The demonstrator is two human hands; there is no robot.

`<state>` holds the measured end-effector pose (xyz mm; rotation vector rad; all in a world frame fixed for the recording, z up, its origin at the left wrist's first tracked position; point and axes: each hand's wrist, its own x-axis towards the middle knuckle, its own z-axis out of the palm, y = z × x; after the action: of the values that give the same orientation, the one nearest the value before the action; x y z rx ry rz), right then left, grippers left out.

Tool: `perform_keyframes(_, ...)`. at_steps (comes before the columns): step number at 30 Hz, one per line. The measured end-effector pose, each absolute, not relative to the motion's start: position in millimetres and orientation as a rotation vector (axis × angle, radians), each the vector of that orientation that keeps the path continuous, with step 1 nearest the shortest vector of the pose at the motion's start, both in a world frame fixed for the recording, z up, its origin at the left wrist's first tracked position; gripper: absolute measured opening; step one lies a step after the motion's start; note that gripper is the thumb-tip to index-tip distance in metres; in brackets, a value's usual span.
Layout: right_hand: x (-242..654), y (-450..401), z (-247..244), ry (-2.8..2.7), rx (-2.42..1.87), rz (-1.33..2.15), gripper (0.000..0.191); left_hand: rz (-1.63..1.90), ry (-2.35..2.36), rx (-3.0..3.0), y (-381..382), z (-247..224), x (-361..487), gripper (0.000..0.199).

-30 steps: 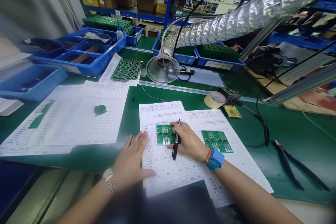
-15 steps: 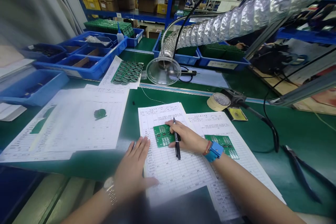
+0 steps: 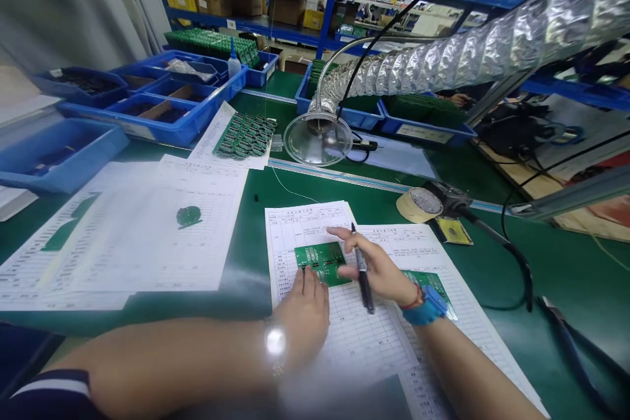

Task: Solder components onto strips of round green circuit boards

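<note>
A green circuit board (image 3: pixel 319 254) lies on a printed form (image 3: pixel 305 220). My left hand (image 3: pixel 302 318) reaches over the form with its fingers stretched out, the tips at the board's lower left edge. In my right hand (image 3: pixel 386 275) a black pen (image 3: pixel 364 279) is tucked against the fingers, while the thumb and index finger stand apart by the board's right side. A second green board (image 3: pixel 430 285) on the neighbouring form (image 3: pixel 378 236) is partly hidden by my right wrist.
A fume hood (image 3: pixel 317 144) on a foil duct hangs behind the forms. Pliers (image 3: pixel 566 335) and a tape roll (image 3: pixel 418 203) lie to the right. Papers (image 3: pixel 162 256), blue bins (image 3: pixel 59 151) and a cluster of green boards (image 3: pixel 245 136) are on the left.
My left hand has moved right and forward from the form's left edge to the board. The right hand has loosened from the board, its thumb and index finger spreading; the pen stays in it.
</note>
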<state>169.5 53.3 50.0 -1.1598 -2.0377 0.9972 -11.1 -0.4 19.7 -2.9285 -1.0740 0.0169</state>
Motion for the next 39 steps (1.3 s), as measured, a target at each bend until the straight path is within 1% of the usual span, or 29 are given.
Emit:
perform_keyframes(1, 164.7, 52.8, 52.3, -1.890, -1.195, 0.970, 0.020, -0.005, -1.063, -2.914, -0.3, 18.7, -10.1, 0.042)
perform_keyframes(2, 158.2, 53.0, 53.5, -1.752, -1.242, 0.946, 0.023, -0.035, -1.053, -2.902, -0.2, 17.5, -9.8, 0.041)
perform_keyframes(4, 141.6, 55.5, 52.2, -1.567, -1.330, 0.956, 0.037, -0.105, -1.024, -2.894, 0.2, 15.0, -9.9, 0.040)
perform_keyframes(6, 124.3, 60.9, 47.2, -1.523, -1.409, 0.990, 0.042, -0.157, -1.003, -2.904, 1.1, 12.9, -10.4, 0.040)
perform_keyframes(12, 100.3, 76.5, 33.6, -1.545, -1.528, 0.999, 0.028, -0.103, -1.045, -3.037, 6.3, 11.5, -10.6, 0.041)
perform_keyframes(16, 99.1, 76.8, 32.1, -1.613, -1.521, 1.026, 0.016, -0.143, -1.180, -3.135, 8.2, 9.1, -10.7, 0.041)
perform_keyframes(19, 96.8, 75.5, 29.5, -1.697, -1.513, 0.967, 0.010, -0.125, -1.272, -3.182, 7.8, 7.3, -9.7, 0.043)
perform_keyframes(25, 91.5, 74.0, 19.6, -1.747, -1.523, 0.747, 0.028, -0.148, -1.303, -3.227, 8.6, 8.1, -7.7, 0.045)
perform_keyframes(27, 90.3, 73.5, 17.3, -1.750, -1.514, 0.703, 0.032, -0.164, -1.313, -3.228, 8.9, 8.3, -7.6, 0.043)
perform_keyframes(32, 89.3, 72.8, 16.5, -1.751, -1.529, 0.673, 0.033, -0.214, -1.283, -3.232, 9.0, 9.9, -8.0, 0.042)
perform_keyframes(39, 88.8, 72.6, 16.1, -1.769, -1.543, 0.655, 0.032, -0.118, -1.279, -3.276, 11.3, 20.2, -8.5, 0.042)
